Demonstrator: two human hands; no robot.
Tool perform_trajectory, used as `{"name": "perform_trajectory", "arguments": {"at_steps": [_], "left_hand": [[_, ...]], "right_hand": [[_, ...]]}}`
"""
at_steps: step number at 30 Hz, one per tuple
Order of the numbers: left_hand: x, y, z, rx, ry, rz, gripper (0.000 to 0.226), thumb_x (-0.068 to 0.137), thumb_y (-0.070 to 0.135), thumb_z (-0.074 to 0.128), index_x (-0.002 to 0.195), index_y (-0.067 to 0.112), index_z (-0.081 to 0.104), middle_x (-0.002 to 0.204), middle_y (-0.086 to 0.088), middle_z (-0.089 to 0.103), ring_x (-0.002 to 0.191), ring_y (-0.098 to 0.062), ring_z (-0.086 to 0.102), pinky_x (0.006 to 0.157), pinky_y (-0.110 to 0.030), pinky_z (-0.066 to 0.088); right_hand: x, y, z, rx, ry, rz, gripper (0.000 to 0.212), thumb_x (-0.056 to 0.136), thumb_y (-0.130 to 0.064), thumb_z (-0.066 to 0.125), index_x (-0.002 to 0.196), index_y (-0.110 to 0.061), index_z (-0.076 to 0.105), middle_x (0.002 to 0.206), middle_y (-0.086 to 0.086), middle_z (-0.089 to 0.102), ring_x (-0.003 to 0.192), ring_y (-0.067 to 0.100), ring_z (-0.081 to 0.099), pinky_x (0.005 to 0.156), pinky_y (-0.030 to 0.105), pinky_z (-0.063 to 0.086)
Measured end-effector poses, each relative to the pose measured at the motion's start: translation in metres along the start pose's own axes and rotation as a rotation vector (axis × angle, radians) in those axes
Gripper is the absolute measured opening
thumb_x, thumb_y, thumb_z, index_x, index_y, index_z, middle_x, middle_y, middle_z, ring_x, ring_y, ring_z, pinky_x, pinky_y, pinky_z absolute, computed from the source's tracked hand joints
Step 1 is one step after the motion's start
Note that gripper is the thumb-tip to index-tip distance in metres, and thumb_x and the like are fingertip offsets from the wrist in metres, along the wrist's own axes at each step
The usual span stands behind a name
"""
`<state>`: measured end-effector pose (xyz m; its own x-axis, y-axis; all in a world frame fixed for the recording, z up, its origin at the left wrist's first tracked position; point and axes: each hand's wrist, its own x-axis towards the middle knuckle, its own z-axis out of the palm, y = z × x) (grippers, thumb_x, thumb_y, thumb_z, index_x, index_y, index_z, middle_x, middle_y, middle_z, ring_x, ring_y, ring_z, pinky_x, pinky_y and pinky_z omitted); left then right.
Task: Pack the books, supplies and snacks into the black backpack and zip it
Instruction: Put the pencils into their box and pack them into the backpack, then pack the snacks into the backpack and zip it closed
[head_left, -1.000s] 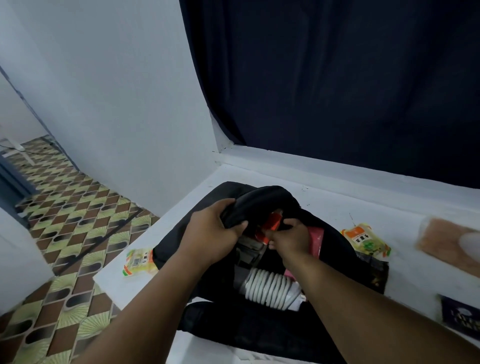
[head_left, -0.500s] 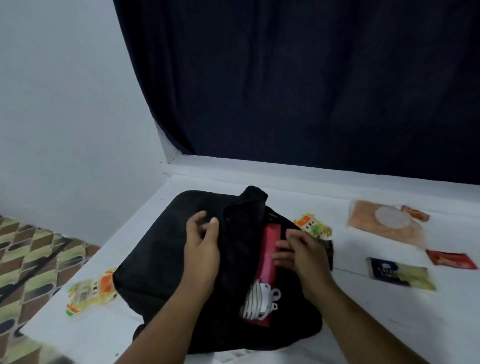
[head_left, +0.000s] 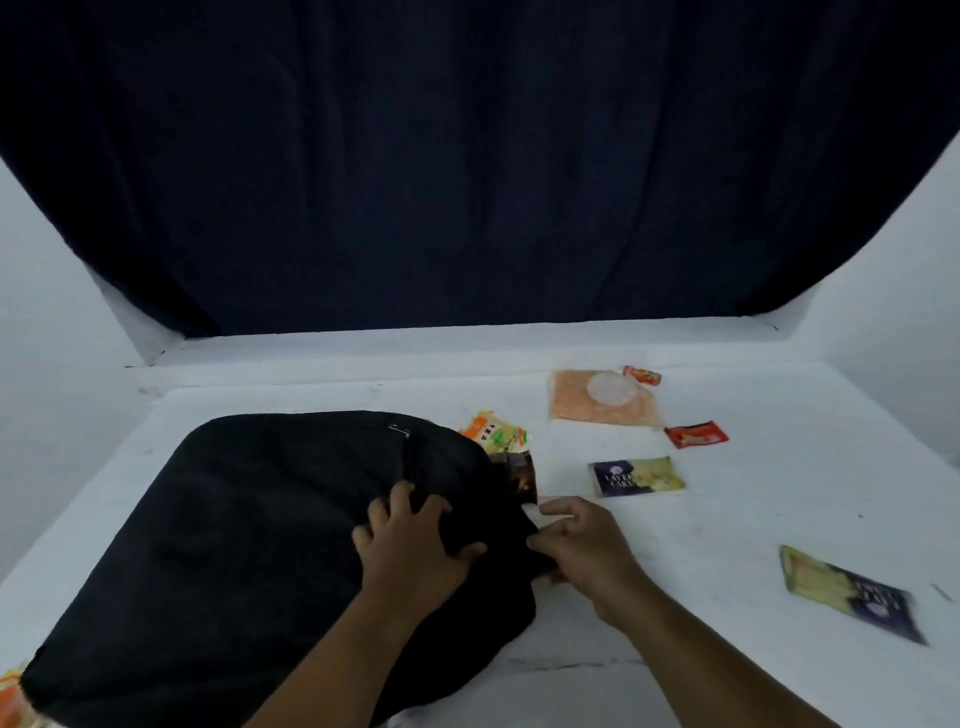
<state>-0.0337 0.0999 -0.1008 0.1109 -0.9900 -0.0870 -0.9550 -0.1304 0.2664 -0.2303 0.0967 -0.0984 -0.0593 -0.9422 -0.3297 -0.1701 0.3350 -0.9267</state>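
The black matt cloth backpack (head_left: 249, 525) carries a small shiny metal zipper pull (head_left: 399, 429). The purple-and-yellow glossy plastic snack packet (head_left: 636, 476) lies on the white, smooth, scuffed painted table (head_left: 727, 519).

White table (head_left: 727, 545): black backpack (head_left: 249, 530) under left hand (head_left: 415, 545); snack pkts (head_left: 636, 476) beyond and right of right hand (head_left: 587, 551).

Black backpack (head_left: 249, 530) fills the tabletop's (head_left: 779, 519) left half; orange-green snack packet (head_left: 493, 431) and brown packet (head_left: 522, 475) touch its right edge; purple cake packets (head_left: 636, 476) (head_left: 852, 595), red sachets (head_left: 696, 434) (head_left: 642, 374) and orange pouch (head_left: 602, 402) scattered right, bare lanes between; dark curtain (head_left: 467, 156) closes the rear.
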Motion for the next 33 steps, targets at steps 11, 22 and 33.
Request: {"name": "perform_trajectory", "arguments": {"at_steps": [11,22,33], "left_hand": [[0.020,-0.014,-0.002,-0.413,0.205,-0.165,0.044,0.084,0.013,0.073,0.124,0.016,0.053,0.123,-0.013,0.046,0.081,-0.020,0.053,0.075,-0.032,0.045],[0.025,-0.009,-0.004,-0.260,0.206,-0.393,0.070,0.074,0.040,0.083,0.133,0.022,0.050,0.124,-0.006,0.059,0.110,-0.029,0.060,0.086,-0.037,0.049],[-0.009,-0.013,-0.008,-0.248,0.198,-0.478,0.036,0.078,0.036,0.079,0.105,0.039,0.057,0.076,0.011,0.064,0.069,-0.011,0.062,0.056,-0.023,0.044]], "right_hand": [[0.023,0.010,-0.013,-0.175,0.007,-0.092,0.013,0.091,-0.027,0.069,0.100,-0.019,0.066,0.086,0.000,0.072,0.066,0.018,0.069,0.058,0.030,0.056],[0.102,0.003,0.002,-0.281,0.005,-0.071,0.061,0.087,-0.030,0.072,0.138,-0.011,0.047,0.108,0.004,0.068,0.091,0.016,0.060,0.074,0.028,0.044],[0.113,0.015,-0.013,0.021,-0.035,-0.042,0.021,0.080,-0.028,0.054,0.078,-0.009,0.060,0.064,0.006,0.058,0.063,0.025,0.059,0.058,0.051,0.060]]}}
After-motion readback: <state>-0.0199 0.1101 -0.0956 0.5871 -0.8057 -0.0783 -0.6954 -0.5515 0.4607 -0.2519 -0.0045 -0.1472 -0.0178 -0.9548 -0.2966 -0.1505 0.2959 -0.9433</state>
